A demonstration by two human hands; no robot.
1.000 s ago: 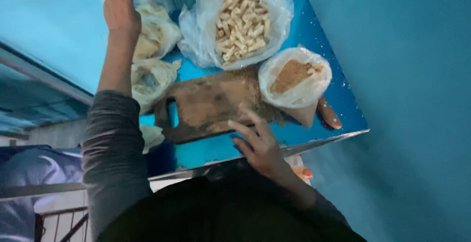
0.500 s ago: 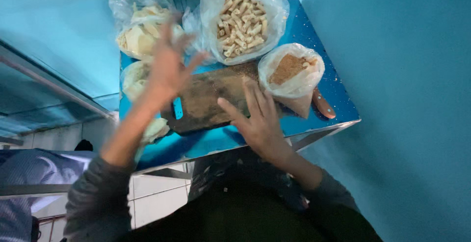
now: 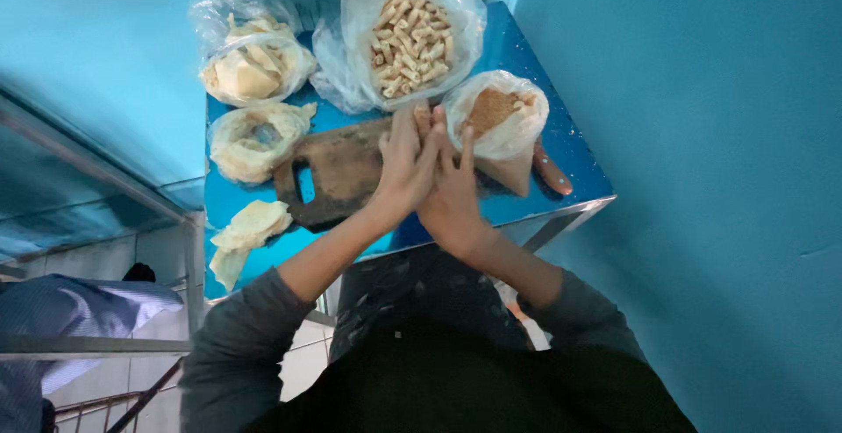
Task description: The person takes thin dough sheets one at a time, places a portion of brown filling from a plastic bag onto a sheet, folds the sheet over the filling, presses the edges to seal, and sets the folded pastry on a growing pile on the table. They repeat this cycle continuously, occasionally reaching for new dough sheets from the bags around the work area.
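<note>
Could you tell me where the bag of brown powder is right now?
In the head view, the bag of brown powder sits right of the wooden cutting board, beside the right hand.

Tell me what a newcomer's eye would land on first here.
First, the left hand and right hand pressed together over the dark wooden cutting board at the middle of the blue table. Next, the big clear bag of pale stick-shaped snacks at the far edge, with a smaller bag of brown powder just right of the hands. Bags of yellowish sheets line the left side.
</note>
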